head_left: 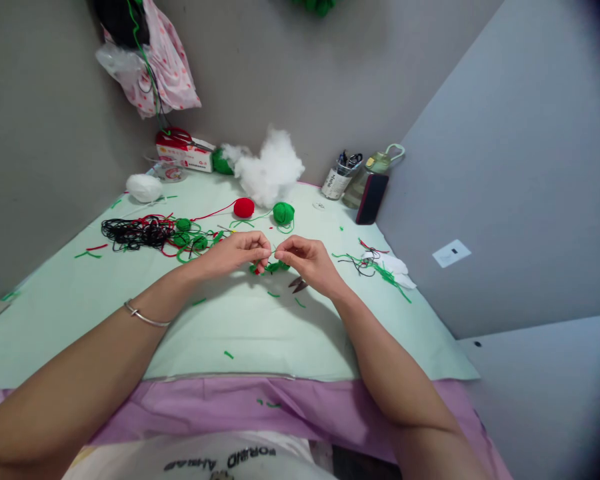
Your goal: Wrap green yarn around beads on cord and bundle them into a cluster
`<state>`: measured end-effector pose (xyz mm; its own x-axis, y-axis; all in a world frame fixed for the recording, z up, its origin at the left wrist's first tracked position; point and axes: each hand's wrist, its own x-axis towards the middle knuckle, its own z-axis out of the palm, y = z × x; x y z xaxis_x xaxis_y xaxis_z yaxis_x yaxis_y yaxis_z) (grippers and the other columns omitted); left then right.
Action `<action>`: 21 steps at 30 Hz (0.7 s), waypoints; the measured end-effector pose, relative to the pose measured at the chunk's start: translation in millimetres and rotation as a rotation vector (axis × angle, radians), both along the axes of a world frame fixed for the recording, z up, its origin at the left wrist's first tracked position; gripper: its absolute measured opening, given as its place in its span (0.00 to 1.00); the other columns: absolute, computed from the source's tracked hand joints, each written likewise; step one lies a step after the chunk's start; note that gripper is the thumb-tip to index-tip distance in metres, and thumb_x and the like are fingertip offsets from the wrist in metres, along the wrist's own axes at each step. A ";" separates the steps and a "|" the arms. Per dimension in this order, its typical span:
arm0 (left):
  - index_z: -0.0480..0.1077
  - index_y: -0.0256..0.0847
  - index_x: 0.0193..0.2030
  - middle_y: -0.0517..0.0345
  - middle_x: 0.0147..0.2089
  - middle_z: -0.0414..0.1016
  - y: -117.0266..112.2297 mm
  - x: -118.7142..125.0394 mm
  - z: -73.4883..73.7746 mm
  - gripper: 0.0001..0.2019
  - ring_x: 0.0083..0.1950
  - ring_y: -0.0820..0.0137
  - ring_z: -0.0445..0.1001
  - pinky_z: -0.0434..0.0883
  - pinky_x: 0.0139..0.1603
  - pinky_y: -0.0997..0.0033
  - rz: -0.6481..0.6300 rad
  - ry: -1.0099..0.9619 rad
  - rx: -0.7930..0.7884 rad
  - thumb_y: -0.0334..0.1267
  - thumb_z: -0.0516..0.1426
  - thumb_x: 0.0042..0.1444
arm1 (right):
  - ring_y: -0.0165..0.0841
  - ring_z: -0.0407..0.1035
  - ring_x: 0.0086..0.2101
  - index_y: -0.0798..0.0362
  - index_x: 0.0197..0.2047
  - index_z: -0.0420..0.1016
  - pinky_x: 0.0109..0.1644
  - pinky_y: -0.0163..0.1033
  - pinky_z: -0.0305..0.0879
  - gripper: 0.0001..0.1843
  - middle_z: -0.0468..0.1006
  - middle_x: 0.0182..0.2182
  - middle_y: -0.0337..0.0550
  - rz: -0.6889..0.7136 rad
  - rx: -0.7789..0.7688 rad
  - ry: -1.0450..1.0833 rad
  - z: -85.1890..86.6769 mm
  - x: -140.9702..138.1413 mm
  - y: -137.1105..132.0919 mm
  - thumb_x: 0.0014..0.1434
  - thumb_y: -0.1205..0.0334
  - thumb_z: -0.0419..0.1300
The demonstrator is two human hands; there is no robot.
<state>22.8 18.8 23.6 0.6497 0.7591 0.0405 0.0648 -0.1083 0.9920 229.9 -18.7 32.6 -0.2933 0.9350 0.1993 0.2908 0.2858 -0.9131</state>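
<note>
My left hand and my right hand meet over the middle of the pale green table cover. Both are pinched closed on a small green yarn piece with a red bit at its left end. A thin green strand runs between the fingertips. Small dark snips poke out under my right hand; whether that hand holds them I cannot tell. A silver bangle sits on my left wrist.
Behind the hands lie a red yarn ball, a green yarn ball, a black and red yarn tangle, white stuffing and a white ball. A pen jar, bottle and yarn scraps are at the right.
</note>
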 end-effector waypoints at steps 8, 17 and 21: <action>0.67 0.38 0.36 0.60 0.29 0.75 2.3 1.2 -7.4 0.13 0.29 0.73 0.73 0.69 0.34 0.71 0.000 -0.057 -0.013 0.46 0.61 0.59 | 0.32 0.70 0.41 0.52 0.33 0.78 0.40 0.37 0.64 0.09 0.77 0.43 0.45 0.032 0.144 -0.019 1.5 1.2 0.9 0.60 0.56 0.66; 0.67 0.40 0.39 0.62 0.30 0.73 -0.3 3.5 -5.6 0.12 0.28 0.75 0.71 0.65 0.30 0.73 0.014 -0.097 -0.008 0.45 0.61 0.59 | 0.28 0.63 0.28 0.54 0.31 0.77 0.34 0.36 0.59 0.12 0.74 0.26 0.37 -0.036 -0.016 0.114 -2.4 1.8 4.6 0.56 0.54 0.68; 0.66 0.40 0.41 0.64 0.31 0.73 -0.5 2.2 -4.4 0.11 0.24 0.79 0.64 0.62 0.29 0.74 -0.029 -0.110 -0.029 0.43 0.62 0.59 | 0.28 0.63 0.27 0.54 0.29 0.78 0.35 0.37 0.61 0.11 0.74 0.24 0.37 -0.112 -0.003 0.295 0.4 9.5 10.8 0.54 0.55 0.70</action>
